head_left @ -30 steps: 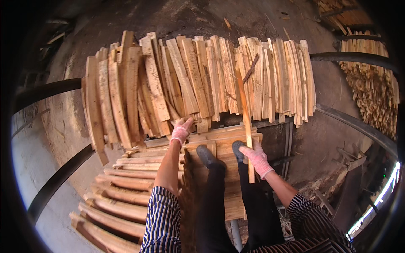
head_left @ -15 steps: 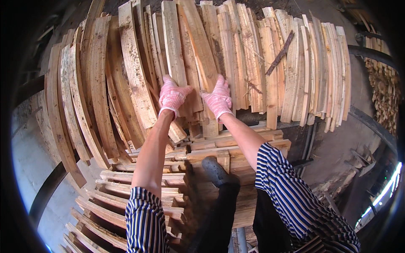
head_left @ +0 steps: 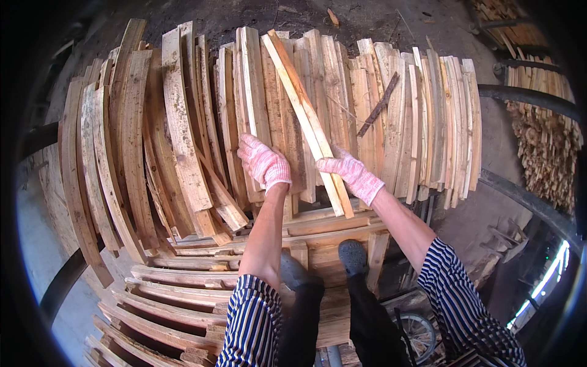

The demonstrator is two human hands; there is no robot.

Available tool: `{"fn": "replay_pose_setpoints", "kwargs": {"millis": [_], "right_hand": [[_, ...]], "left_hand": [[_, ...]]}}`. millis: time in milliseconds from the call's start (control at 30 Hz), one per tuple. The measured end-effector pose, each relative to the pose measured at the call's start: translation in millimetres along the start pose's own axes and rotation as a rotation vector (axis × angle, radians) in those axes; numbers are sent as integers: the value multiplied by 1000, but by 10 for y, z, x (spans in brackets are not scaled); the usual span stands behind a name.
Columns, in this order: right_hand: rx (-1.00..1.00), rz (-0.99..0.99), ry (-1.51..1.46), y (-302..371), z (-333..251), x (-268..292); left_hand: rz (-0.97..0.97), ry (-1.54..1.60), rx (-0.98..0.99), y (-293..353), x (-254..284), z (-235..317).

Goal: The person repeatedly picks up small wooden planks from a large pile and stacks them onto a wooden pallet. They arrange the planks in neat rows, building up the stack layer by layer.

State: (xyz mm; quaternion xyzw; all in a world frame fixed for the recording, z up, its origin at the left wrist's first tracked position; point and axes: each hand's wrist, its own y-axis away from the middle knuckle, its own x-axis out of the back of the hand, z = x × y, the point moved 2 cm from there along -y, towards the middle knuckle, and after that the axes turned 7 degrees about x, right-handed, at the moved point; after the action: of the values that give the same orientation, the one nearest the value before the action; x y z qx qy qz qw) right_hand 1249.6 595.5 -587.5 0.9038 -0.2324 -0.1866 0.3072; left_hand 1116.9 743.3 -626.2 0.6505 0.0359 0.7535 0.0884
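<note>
Both my hands wear pink-and-white knit gloves. My right hand (head_left: 348,174) is closed around the lower part of a long, narrow wooden strip (head_left: 299,101), which slants up to the left across the boards beneath it. My left hand (head_left: 264,164) is closed on a pale wooden board (head_left: 253,92), fingers bent over its left side near the lower end; the thumb is hidden. Side by side under both hands lies a wide row of rough boards (head_left: 134,134), their lengths pointing away from me.
A dark bark-covered stick (head_left: 378,104) lies across the row's right half. Stacked boards (head_left: 177,312) with gaps between them stand at lower left. My feet in dark shoes (head_left: 353,257) are on timber. Black curved metal bars (head_left: 529,101) flank the row, and more stacked wood (head_left: 547,153) stands far right.
My right hand has moved right, turning the wooden strip to show its narrow side, its lower end swung right. My left hand has shifted lower along the boards. The view has moved, showing both shoes.
</note>
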Motion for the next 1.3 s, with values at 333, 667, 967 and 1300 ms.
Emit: {"fn": "replay_pose_setpoints", "kwargs": {"millis": [333, 667, 967, 1300], "right_hand": [[-123, -49, -50, 451, -297, -125], [-345, 21, 123, 1531, -1312, -675], [-115, -229, -46, 3911, -2931, -775], [187, -676, 349, 5638, -3786, -1963]], "left_hand": [[-626, 178, 268, -215, 629, -122], [-793, 1131, 602, 1701, 1915, -76], [-637, 1087, 461, 3174, 4266, 272], [-465, 1942, 305, 2936, 6731, -640]]}}
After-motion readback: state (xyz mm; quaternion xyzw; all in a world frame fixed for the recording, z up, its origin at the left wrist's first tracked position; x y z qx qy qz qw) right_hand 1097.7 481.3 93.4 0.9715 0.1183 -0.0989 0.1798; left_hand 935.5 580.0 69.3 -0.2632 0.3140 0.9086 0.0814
